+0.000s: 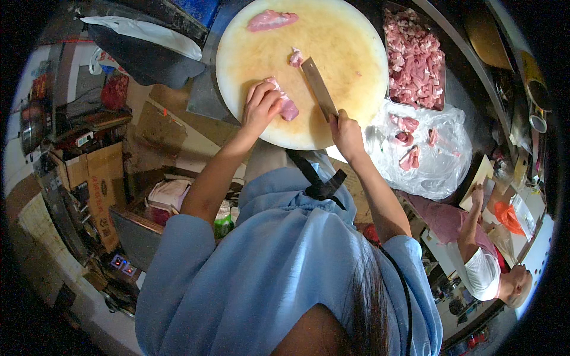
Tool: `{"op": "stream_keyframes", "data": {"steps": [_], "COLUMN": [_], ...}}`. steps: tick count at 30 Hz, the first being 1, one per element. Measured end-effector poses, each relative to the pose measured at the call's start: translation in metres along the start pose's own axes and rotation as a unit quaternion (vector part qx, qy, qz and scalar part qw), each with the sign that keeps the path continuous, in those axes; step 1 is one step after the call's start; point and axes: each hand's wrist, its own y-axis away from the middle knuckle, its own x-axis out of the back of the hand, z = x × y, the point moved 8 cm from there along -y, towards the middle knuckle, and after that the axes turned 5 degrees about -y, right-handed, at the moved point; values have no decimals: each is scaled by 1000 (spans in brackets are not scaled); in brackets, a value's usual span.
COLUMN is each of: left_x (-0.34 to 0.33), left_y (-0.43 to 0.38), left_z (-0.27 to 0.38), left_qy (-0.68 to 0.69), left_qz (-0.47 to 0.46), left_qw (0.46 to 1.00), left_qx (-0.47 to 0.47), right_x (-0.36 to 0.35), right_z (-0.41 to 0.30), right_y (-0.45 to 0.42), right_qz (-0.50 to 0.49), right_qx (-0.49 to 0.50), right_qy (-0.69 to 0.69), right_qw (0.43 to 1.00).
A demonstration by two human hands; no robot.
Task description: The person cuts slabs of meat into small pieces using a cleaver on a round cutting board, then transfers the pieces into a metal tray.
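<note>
On a thick round cutting board [352, 58], my left hand [262, 106] bends its fingers over a strip of raw meat [289, 111] and holds it against the surface. Part of that strip is hidden under the fingers. My right hand [348, 134] grips a cleaver [318, 84] by its handle, the blade slanting away to the upper left. The blade is apart from the strip. Close to its far tip lies a small meat scrap [295, 58]. A larger piece of raw meat [271, 20] rests near the board's far edge.
Right of the board stands a metal tray [444, 84] heaped with cut meat. Below it, clear plastic sheeting [441, 173] carries several meat pieces [409, 158]. Another person [481, 267] works at a counter on the right. A cardboard box [104, 187] stands at left.
</note>
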Motion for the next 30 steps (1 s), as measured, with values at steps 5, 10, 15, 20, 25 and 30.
{"op": "stream_keyframes", "data": {"steps": [5,10,15,20,25,30], "left_x": [6,-2,-1,11,-25,-16], "left_y": [5,1,0,-21,-15,-54], "left_z": [-1,-2,-14,-21,-48,-43], "left_qy": [-49,-76,-5,-43,50,62], "left_qz": [-14,-18,-24,-109,-284,-220], "left_qw": [999,997,998,988,939,967], "left_qx": [0,-9,50,102,188,116], "right_x": [-10,-22,-13,11,9,9], "right_z": [-58,-68,-50,-17,-8,-8], "right_y": [12,19,19,31,39,48], "right_qz": [-97,-54,-39,4,-4,-20], "right_qx": [26,25,-6,-37,-43,-64], "right_qy": [101,82,38,23,14,-4], "right_qw": [990,995,998,999,999,998]}}
